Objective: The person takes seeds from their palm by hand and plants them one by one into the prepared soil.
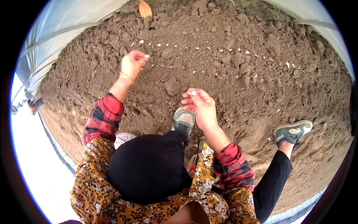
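Note:
My left hand point(133, 65) is over the soil near the left end of two rows of small white garlic cloves. It is blurred, its thumb and fingers drawn together. A white spot shows at the fingertips, but I cannot tell a clove from a nail. Above my shoe, my right hand point(203, 107) pinches a small pale clove point(189, 93) between thumb and finger, its other fingers spread. The farther row, with a clove point(141, 41) near its left end, runs across the bed. In the nearer row, another clove point(194, 72) lies on the soil point(156, 95).
A green and beige shoe point(183, 119) is close below my right hand; its pair point(293, 131) stands far right. A soil clod point(172, 86) lies between the hands. A white container point(124, 137) is partly hidden by my knee. Plastic sheeting point(70, 16) over hoops borders the bed.

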A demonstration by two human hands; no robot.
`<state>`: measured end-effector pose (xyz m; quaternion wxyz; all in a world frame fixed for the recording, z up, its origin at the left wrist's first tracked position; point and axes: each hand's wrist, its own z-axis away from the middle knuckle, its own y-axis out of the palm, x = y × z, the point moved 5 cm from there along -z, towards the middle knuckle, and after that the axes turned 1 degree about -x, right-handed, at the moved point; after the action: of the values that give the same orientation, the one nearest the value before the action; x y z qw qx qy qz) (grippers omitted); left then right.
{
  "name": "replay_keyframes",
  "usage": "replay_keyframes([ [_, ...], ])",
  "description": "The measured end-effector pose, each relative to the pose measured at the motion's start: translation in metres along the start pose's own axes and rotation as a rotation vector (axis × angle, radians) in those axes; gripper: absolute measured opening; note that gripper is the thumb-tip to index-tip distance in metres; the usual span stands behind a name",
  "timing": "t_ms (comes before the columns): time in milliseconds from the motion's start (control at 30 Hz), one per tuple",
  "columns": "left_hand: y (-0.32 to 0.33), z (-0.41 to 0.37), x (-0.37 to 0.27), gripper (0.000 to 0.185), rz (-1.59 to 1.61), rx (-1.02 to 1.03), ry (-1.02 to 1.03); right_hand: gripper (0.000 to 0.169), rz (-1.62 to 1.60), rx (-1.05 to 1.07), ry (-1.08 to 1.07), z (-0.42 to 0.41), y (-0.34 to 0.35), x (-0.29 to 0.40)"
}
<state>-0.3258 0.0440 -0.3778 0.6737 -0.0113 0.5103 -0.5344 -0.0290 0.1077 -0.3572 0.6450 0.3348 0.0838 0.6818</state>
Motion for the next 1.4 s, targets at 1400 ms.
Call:
replay_keyframes([
  [1400,-0.163,0.456,0.244,0.024,-0.482,-0.819,-0.264,0.035,1.338,-0.371,-0.714,0.352,-0.069,0.284],
])
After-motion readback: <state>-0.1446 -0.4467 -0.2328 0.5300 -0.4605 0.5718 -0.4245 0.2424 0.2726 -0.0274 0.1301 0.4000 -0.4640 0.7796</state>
